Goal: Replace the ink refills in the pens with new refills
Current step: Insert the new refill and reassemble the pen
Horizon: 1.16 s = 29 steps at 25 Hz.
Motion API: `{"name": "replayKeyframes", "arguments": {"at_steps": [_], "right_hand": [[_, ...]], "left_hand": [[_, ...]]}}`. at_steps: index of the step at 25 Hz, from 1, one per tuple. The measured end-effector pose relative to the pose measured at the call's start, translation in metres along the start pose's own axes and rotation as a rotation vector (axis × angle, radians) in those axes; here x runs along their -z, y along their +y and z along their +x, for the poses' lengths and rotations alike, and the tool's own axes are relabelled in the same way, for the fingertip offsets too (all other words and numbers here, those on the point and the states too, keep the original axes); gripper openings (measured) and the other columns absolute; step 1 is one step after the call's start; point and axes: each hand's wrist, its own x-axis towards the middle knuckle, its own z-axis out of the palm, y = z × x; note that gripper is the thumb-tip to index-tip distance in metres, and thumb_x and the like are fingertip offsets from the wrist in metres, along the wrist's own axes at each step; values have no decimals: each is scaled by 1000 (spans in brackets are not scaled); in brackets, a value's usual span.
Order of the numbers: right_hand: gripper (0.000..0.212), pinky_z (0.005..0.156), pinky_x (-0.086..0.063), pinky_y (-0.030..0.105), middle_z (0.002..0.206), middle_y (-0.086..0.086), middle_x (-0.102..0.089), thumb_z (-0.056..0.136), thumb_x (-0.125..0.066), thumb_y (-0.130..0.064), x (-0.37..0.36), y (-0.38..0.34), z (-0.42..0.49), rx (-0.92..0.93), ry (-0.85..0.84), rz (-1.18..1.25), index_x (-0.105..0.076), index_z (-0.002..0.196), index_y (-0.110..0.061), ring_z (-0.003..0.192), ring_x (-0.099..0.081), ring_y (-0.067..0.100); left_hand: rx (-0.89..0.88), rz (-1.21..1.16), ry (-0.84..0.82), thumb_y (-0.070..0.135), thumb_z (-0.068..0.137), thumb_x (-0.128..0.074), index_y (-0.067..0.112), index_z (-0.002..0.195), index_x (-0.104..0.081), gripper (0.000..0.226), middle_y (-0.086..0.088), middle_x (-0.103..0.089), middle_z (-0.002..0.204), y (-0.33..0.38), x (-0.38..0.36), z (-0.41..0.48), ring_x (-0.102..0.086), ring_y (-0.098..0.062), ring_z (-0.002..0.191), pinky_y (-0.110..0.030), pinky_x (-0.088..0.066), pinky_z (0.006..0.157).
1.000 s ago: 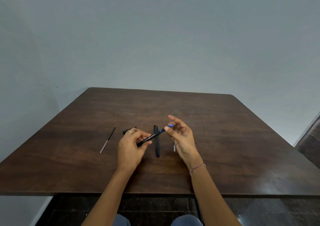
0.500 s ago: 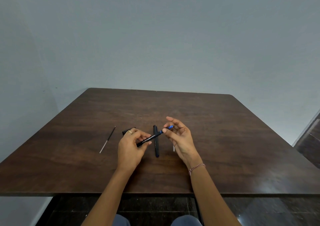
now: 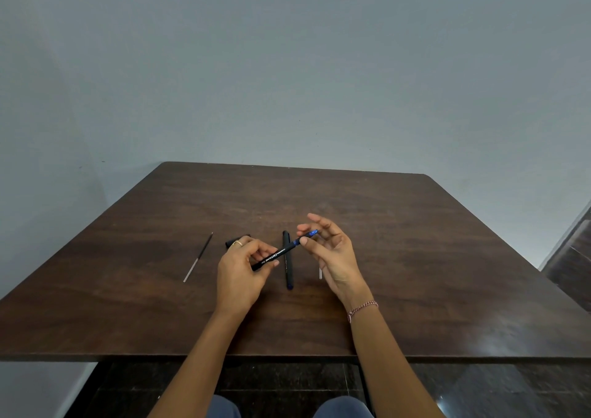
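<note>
Above the middle of a dark brown wooden desk, the left hand grips the rear half of a black plastic pen with white lettering, its fingers curled round the barrel, a gold ring on one of them. The pen slants up to the right, clear of the desk, and the right hand pinches its blue front end between thumb and forefinger, the other fingers spread loosely. Under it a second black pen lies flat, pointing away from the person. A black pen cap lies just behind the left hand. A thin dark refill with a clear rear part rests well to the left, and a short clear tube shows beside the right palm. A red-and-white thread bracelet circles the right wrist
</note>
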Motion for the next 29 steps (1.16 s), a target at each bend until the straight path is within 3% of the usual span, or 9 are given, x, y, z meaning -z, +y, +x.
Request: {"name": "replayKeyframes", "arguments": {"at_steps": [4, 10, 18, 23, 29], "right_hand": [[40, 86, -54, 27, 88, 0, -73, 66, -78, -11, -1, 0, -1, 3, 28, -49, -68, 104, -21, 92, -69, 16], [45, 87, -54, 27, 105, 7, -72, 80, -61, 15, 0, 1, 0, -3, -24, 4, -68, 109, -19, 104, -67, 20], [40, 88, -54, 30, 83, -4, -71, 79, -68, 8, -1, 2, 0, -33, 13, -70, -67, 106, -21, 89, -68, 12], [41, 84, -55, 26, 98, 3, -73, 82, -61, 13, 1, 2, 1, -51, -1, 35, -68, 110, -16, 98, -69, 16], [35, 76, -57, 23, 93, 6, -75, 68, -75, -8, -1, 1, 1, -51, 22, 34, -71, 102, -15, 91, -71, 17]], "left_hand": [[1, 7, -9, 8, 65, -82, 34, 78, -65, 34, 13, -59, 79, 0, -1, -1, -57, -2, 78, -8, -43, 67], [5, -1, 1, 6, 64, -83, 31, 79, -67, 33, 12, -60, 79, 0, -1, 0, -57, -3, 75, -12, -44, 66], [-18, 5, -11, 7, 64, -82, 34, 79, -66, 34, 14, -59, 78, -1, -2, -1, -56, -2, 80, -6, -42, 68], [7, -11, 8, 7, 64, -83, 30, 78, -67, 32, 11, -60, 78, -3, -2, 0, -57, -3, 76, -8, -43, 67], [8, -16, 10, 6, 64, -83, 27, 79, -69, 29, 11, -60, 78, -1, -1, 0, -57, -3, 77, -6, -41, 68]]}}
